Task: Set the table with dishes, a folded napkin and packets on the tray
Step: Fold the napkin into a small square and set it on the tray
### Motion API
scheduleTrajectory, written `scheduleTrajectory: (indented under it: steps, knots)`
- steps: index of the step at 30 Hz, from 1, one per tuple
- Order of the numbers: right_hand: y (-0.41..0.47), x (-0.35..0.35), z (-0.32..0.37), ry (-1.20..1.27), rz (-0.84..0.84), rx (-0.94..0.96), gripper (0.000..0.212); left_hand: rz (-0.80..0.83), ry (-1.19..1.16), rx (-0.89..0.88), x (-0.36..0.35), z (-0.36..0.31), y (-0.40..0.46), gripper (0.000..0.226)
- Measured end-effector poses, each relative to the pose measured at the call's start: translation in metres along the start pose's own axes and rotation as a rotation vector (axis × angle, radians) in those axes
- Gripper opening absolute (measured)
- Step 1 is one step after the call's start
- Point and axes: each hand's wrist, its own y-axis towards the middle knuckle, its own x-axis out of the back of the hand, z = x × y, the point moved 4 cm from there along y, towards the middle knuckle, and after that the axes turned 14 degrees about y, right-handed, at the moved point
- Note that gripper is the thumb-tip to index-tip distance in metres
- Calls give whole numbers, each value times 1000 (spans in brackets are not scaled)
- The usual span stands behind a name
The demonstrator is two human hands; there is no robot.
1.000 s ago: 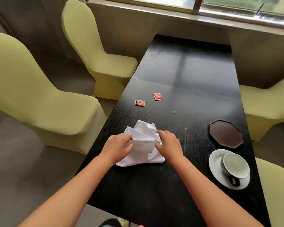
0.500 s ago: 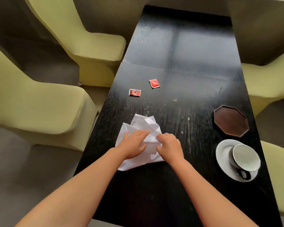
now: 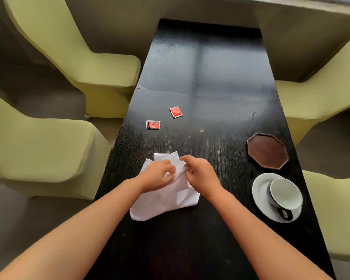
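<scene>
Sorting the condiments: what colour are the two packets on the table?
Red, both packets; the nearer one carries dark markings. The head view shows them best.

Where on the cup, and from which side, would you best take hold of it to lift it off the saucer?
Probably by its dark handle, which points toward the person at the near rim of the saucer. The cup sits tilted, so come from the near side, pinch the loop and steady the rim.

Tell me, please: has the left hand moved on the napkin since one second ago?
Yes. The left hand has shifted right across the white napkin, from its left edge toward the right hand; both now pinch the cloth near its middle.
</scene>
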Motion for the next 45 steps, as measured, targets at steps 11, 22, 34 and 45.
scheduleTrajectory:
  steps: [11,22,34,45]
  knots:
    - [-5,101,77,28,-27,281,7,-396,-73,-126,135,-31,-53,7]
    - [-36,140,92,89,-110,380,20,-520,226,-253,193,-57,-99,13]
    - [-74,192,51,-83,31,310,34,-400,227,-51,165,-9,-143,9]
    - [-28,218,58,-305,106,74,10,-205,310,39,191,6,-99,6]
